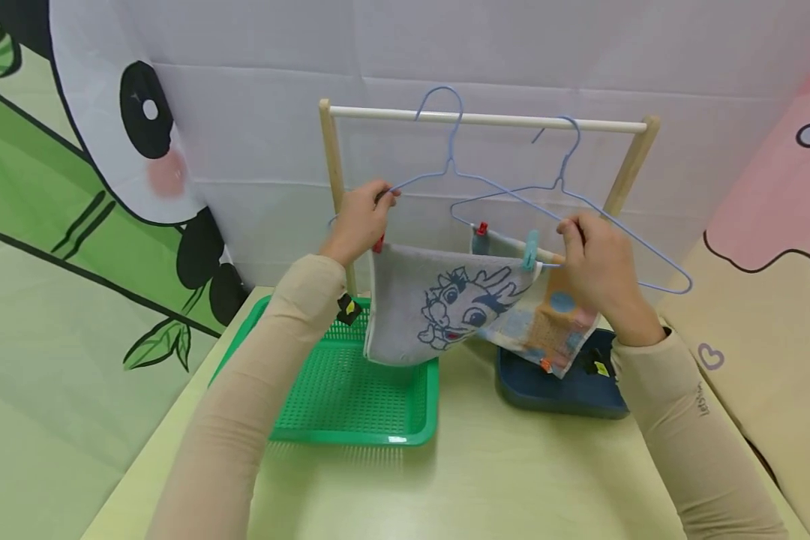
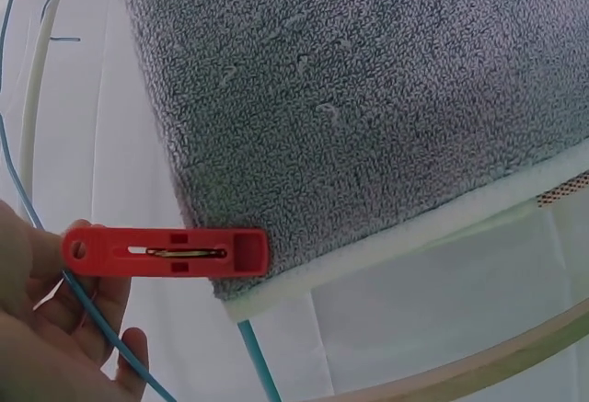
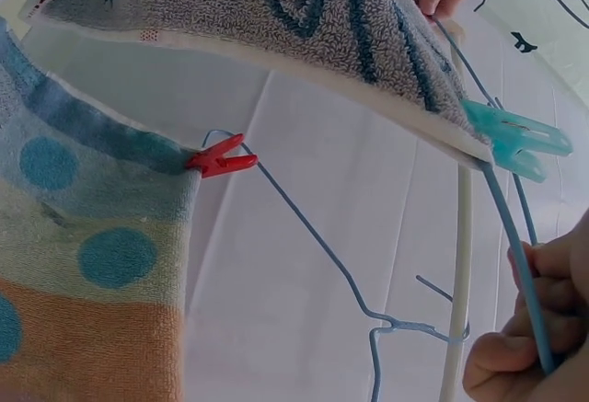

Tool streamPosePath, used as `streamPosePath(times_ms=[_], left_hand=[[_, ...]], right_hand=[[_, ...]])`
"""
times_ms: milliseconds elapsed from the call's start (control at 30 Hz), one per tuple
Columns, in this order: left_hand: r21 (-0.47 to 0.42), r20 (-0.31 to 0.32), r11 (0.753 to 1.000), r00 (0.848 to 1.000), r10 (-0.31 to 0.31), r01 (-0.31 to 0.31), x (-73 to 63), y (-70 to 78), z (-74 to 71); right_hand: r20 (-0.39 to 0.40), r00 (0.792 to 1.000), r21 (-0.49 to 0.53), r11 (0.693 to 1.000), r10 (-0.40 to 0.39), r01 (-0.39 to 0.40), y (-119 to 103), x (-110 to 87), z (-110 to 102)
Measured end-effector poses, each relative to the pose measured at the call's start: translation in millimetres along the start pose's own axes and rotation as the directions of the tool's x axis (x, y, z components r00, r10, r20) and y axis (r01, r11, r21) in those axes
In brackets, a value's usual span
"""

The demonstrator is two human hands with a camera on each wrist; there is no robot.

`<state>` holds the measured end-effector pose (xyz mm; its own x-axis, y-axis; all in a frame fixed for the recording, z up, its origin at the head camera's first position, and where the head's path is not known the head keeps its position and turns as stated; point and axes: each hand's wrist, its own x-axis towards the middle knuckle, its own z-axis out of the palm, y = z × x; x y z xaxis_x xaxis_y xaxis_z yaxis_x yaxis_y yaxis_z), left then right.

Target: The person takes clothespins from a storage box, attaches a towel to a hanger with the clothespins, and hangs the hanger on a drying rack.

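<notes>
My left hand (image 1: 359,225) grips the left end of a blue wire hanger (image 1: 451,142), and my right hand (image 1: 601,274) holds its wire on the right side. Its hook goes over the white rod (image 1: 493,120). A grey towel (image 1: 401,300) with a cartoon dragon hangs from the lower wire. Close by my left fingers, a red clothespin (image 2: 166,252) clips one towel corner; a teal clothespin (image 3: 517,135) clips the other. Behind, a second blue hanger (image 1: 562,172) carries a colourful dotted towel (image 3: 101,264), with a red clothespin (image 3: 221,156) at its corner.
Wooden posts (image 1: 631,169) support the rod above a pale yellow table (image 1: 486,480). A green basket (image 1: 358,439) stands below the grey towel, and a dark blue tray (image 1: 547,401) is below the dotted one. Printed cloth (image 1: 256,135) lines the back.
</notes>
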<state>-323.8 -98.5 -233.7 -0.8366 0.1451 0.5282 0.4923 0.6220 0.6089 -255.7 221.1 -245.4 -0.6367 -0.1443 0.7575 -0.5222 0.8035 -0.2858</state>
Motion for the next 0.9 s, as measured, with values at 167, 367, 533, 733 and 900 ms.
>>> streamPosePath(times_ms=[167,367,533,733,900], left_hand=[[0.056,0.012,0.998,1.0,0.005,-0.006,12.4,5.1,4.9],[0.112,0.002,0.993,1.0,0.025,-0.025,26.7,8.6,8.7],[0.145,-0.018,0.989,1.0,0.021,-0.019,32.5,13.5,12.2],[0.143,-0.014,0.99,1.0,0.001,0.001,35.6,14.7,16.2],[0.127,-0.02,0.992,1.0,-0.011,0.014,36.6,11.4,19.7]], right_hand=[[-0.015,1.0,-0.009,1.0,0.003,-0.003,4,4.0,-3],[-0.021,0.999,-0.018,0.999,0.036,-0.036,7,8.0,-7],[-0.011,0.998,-0.036,0.998,0.054,-0.054,11,9.9,-10],[-0.003,0.998,-0.049,0.997,0.063,-0.063,12,9.7,-13],[-0.014,1.0,-0.057,0.998,0.024,-0.025,11,9.5,-12]])
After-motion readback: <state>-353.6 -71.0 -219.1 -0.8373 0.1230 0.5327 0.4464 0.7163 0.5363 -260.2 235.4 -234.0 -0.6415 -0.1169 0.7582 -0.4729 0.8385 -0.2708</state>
